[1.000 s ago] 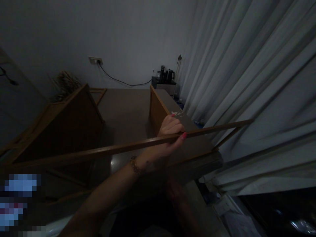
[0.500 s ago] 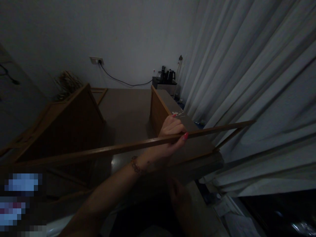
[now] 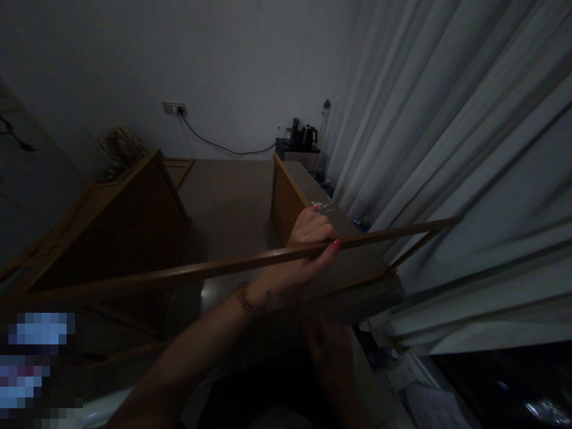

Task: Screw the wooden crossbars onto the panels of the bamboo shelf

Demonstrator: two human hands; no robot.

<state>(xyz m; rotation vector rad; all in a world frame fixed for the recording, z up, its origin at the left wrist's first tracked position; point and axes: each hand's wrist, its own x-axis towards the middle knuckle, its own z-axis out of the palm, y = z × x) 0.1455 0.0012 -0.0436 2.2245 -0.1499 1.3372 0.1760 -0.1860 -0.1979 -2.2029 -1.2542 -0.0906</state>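
My left hand [image 3: 308, 231], with red nails and a bracelet at its wrist, is closed around a long brown wooden bar [image 3: 241, 262]. The bar runs across the view from the lower left up to the right, where it meets a shorter wooden strut [image 3: 411, 253] and forms part of a frame. In deep shadow below it is my right hand [image 3: 330, 345], close to the frame's lower part; its fingers are too dark to make out. Behind the bar stand a dark wooden panel [image 3: 120, 226] on the left and a lower wooden side panel [image 3: 290, 199].
Small pale sticks or pegs [image 3: 322, 205] lie on a flat surface beyond my left hand. A black kettle [image 3: 308, 137] stands on a small cabinet at the back, its cable [image 3: 223, 146] running to a wall socket [image 3: 174, 108]. Long pale curtains [image 3: 429, 119] hang on the right.
My right hand has shifted slightly in the shadow. My left hand and the bar stay where they were.
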